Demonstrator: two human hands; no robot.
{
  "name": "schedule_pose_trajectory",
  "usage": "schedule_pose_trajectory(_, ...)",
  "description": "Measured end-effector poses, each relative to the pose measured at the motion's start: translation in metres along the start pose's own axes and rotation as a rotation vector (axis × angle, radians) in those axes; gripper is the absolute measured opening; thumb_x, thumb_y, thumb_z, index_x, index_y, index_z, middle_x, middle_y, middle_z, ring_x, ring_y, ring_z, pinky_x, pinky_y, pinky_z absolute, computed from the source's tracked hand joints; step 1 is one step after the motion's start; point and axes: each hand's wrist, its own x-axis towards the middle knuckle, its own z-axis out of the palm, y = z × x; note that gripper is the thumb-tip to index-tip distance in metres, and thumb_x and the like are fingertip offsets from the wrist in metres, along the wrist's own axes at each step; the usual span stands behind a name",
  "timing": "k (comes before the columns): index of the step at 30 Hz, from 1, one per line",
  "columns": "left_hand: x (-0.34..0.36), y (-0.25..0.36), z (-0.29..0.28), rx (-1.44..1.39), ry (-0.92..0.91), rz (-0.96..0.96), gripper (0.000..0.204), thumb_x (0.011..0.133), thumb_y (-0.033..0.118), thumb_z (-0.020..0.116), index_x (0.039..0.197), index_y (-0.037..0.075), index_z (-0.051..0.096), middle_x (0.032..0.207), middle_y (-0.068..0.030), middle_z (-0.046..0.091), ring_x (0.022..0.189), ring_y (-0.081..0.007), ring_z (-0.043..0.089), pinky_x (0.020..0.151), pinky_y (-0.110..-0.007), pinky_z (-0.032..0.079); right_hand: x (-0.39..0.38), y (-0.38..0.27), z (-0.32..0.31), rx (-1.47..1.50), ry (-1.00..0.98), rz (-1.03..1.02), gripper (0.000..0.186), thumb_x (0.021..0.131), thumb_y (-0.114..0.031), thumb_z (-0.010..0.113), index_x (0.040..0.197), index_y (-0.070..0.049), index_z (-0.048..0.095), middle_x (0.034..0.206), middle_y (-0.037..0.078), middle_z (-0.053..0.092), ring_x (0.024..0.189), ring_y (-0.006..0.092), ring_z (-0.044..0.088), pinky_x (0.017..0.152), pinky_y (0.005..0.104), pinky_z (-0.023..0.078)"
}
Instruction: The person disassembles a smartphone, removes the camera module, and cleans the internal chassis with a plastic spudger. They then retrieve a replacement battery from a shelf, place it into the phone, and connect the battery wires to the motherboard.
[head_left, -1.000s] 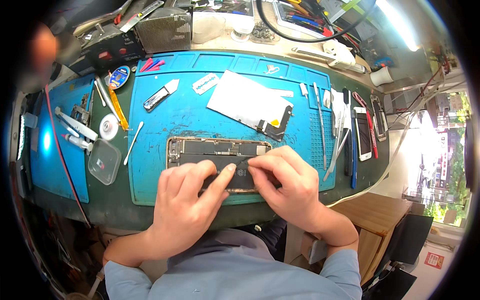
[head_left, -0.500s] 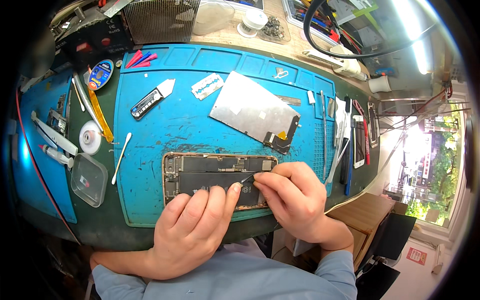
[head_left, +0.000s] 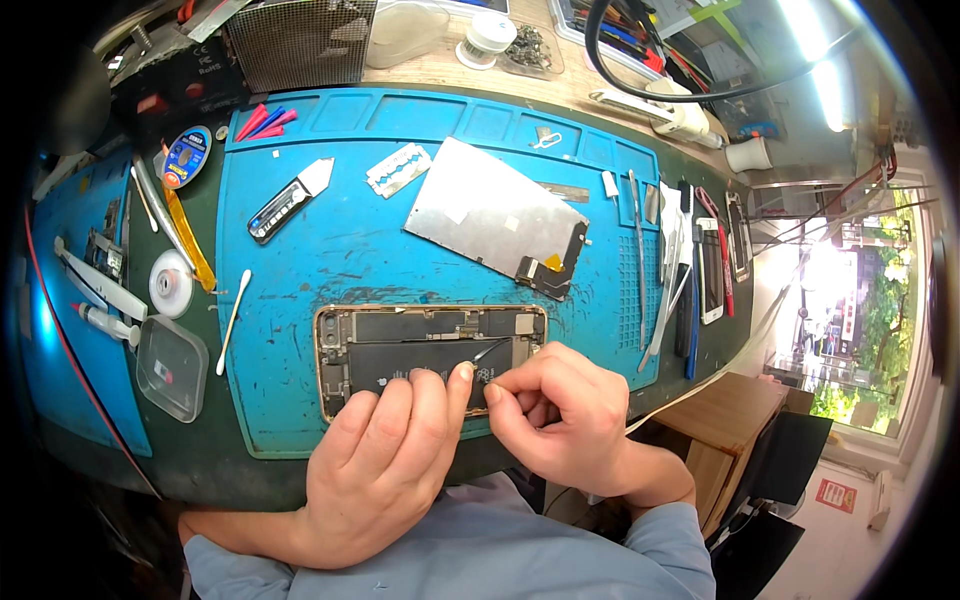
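Note:
An opened smartphone lies sideways on the blue work mat, its black battery and inner parts bare inside a gold frame. My left hand rests over the phone's lower edge with fingers curled. From its thumb and forefinger a slim pointed tool sticks out over the battery; the rest of it is hidden. My right hand is at the phone's lower right, thumb and forefinger pinched together by the frame. Anything between them is too small to make out.
Behind the phone lies a detached silver screen panel. Around it are a razor blade, a craft-knife-like tool and a cotton swab. Thin tools lie at right; a clear plastic box stands left.
My right hand has drawn back toward me and slightly left, from over the battery to the phone's lower edge. The left hand stays nearly still. The whole view has shifted slightly.

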Motion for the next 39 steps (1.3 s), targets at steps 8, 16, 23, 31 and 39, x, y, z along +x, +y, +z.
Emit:
schedule_pose_trajectory(8, 0.0, 0.003, 0.001, -0.016, 0.012, -0.031, 0.044, 0.077, 0.006, 0.065, 0.12, 0.004, 0.071, 0.112, -0.0112, 0.058, 0.098, -0.0229, 0.058, 0.08, -0.035, 0.048, -0.002, -0.006, 0.011, 0.056, 0.116, 0.175, 0.014, 0.074, -0.001, 0.077, 0.071, -0.004, 0.063, 0.06, 0.001, 0.055, 0.046, 0.0092, 0.05, 0.041, 0.0241, 0.038)
schedule_pose_trajectory(16, 0.0, 0.003, 0.003, -0.018, 0.019, -0.041, 0.042, 0.078, 0.007, 0.064, 0.119, 0.005, 0.072, 0.111, -0.0105, 0.059, 0.099, -0.0225, 0.057, 0.08, -0.035, 0.048, -0.001, -0.009, 0.012, 0.027, 0.124, 0.199, 0.016, 0.073, 0.0, 0.076, 0.069, -0.005, 0.062, 0.059, 0.001, 0.054, 0.045, 0.0101, 0.049, 0.04, 0.0252, 0.037)
schedule_pose_trajectory(23, 0.002, 0.004, 0.005, 0.005, 0.057, -0.059, 0.034, 0.081, 0.009, 0.064, 0.114, 0.007, 0.074, 0.105, -0.0066, 0.06, 0.095, -0.0192, 0.058, 0.079, -0.032, 0.047, -0.002, -0.01, 0.015, 0.019, 0.138, 0.182, 0.017, 0.071, 0.0, 0.076, 0.068, -0.006, 0.061, 0.058, 0.001, 0.054, 0.045, 0.0121, 0.049, 0.041, 0.0261, 0.037)
schedule_pose_trajectory(31, 0.004, 0.002, 0.003, 0.008, 0.054, -0.06, 0.032, 0.081, 0.011, 0.065, 0.112, 0.008, 0.075, 0.102, -0.005, 0.061, 0.093, -0.0171, 0.058, 0.078, -0.03, 0.047, -0.001, -0.01, 0.016, -0.003, 0.149, 0.186, 0.017, 0.071, -0.001, 0.075, 0.068, -0.007, 0.059, 0.058, 0.001, 0.053, 0.045, 0.0126, 0.049, 0.041, 0.0264, 0.037)
schedule_pose_trajectory(39, 0.003, 0.001, 0.004, -0.007, 0.047, -0.058, 0.034, 0.081, 0.012, 0.062, 0.113, 0.009, 0.075, 0.103, -0.0047, 0.061, 0.093, -0.0165, 0.058, 0.078, -0.029, 0.046, 0.001, -0.011, 0.015, -0.013, 0.138, 0.207, 0.018, 0.069, -0.003, 0.075, 0.067, -0.007, 0.058, 0.058, 0.001, 0.053, 0.045, 0.0137, 0.05, 0.041, 0.0271, 0.037)
